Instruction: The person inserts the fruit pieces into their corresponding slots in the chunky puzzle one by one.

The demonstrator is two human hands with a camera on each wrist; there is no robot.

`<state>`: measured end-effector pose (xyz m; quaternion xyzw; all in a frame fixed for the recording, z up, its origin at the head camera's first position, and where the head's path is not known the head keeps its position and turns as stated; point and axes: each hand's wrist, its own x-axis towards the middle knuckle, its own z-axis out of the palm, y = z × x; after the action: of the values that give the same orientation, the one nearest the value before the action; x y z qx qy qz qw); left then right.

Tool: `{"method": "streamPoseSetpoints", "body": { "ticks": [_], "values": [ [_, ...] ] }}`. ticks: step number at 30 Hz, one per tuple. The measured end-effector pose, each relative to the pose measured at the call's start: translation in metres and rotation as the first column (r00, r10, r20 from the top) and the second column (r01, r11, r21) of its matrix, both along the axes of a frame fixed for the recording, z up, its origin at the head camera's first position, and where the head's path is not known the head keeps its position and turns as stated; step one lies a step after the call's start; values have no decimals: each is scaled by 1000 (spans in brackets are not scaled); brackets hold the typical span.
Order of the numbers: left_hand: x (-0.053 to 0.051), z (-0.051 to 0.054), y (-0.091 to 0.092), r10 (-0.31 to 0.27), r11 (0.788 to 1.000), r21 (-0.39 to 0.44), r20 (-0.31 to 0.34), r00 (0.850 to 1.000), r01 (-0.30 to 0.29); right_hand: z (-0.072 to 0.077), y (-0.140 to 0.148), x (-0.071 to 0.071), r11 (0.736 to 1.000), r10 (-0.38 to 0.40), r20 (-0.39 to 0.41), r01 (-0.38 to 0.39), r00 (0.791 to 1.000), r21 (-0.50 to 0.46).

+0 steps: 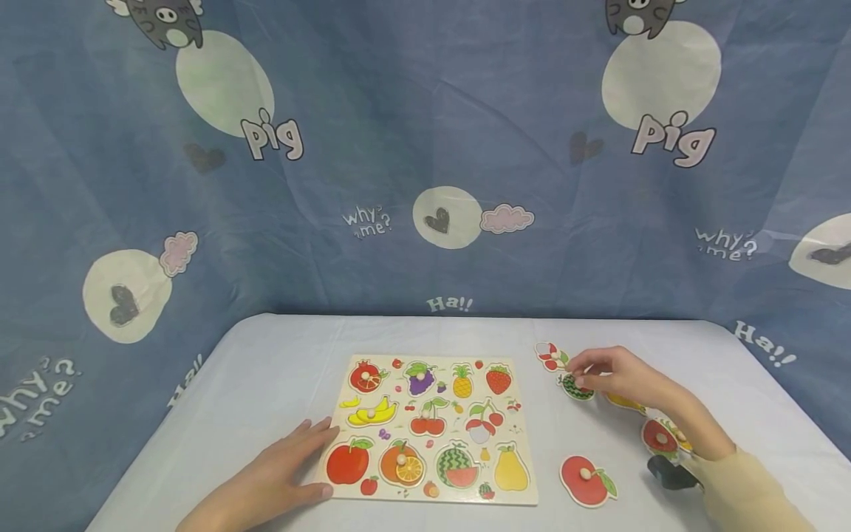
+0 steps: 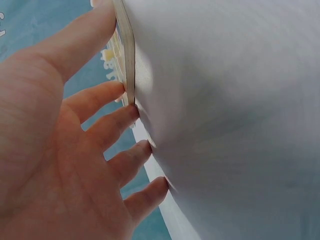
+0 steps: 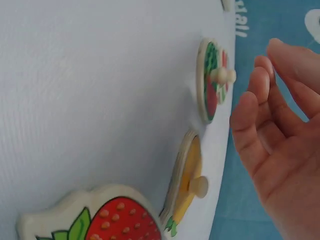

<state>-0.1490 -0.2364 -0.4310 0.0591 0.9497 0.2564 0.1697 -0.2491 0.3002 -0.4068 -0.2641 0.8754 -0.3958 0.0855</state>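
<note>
Facing me across the white table (image 1: 266, 384) is a blue curtain (image 1: 372, 133) printed with pigs, hearts and words; it also runs along both sides. My left hand (image 1: 272, 469) is spread, fingers nearly straight, thumb and fingertips touching the left edge of the fruit puzzle board (image 1: 415, 399), which lies flat in front of me. My right hand (image 1: 625, 377) holds nothing: its fingers bend loosely, thumb apart from them, just beside the knob of the watermelon piece (image 1: 577, 390). That piece lies right of the board, near a yellow fruit piece (image 1: 625, 403); the red apple piece (image 1: 577, 488) sits closer to me.
</note>
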Motion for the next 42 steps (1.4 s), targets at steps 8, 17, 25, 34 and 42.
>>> {"method": "streamPoseSetpoints", "body": {
  "ticks": [8,17,25,34,42],
  "values": [
    [0,0,1,4,1000,-14,-2,1000,-4,-8,9,-9,999,48,28,-49,998,21],
    [0,0,1,-2,1000,-9,-5,1000,2,-12,11,-18,997,78,119,-80,990,12],
    [0,0,1,5,1000,-13,0,1000,-5,-12,9,-23,993,96,140,-105,985,54],
    [1,2,2,14,1000,-1,7,1000,-14,-9,7,-25,991,80,144,-94,986,93],
    [1,2,2,13,1000,-7,7,1000,-13,-11,5,-23,994,87,152,-96,984,53]
  ]
}}
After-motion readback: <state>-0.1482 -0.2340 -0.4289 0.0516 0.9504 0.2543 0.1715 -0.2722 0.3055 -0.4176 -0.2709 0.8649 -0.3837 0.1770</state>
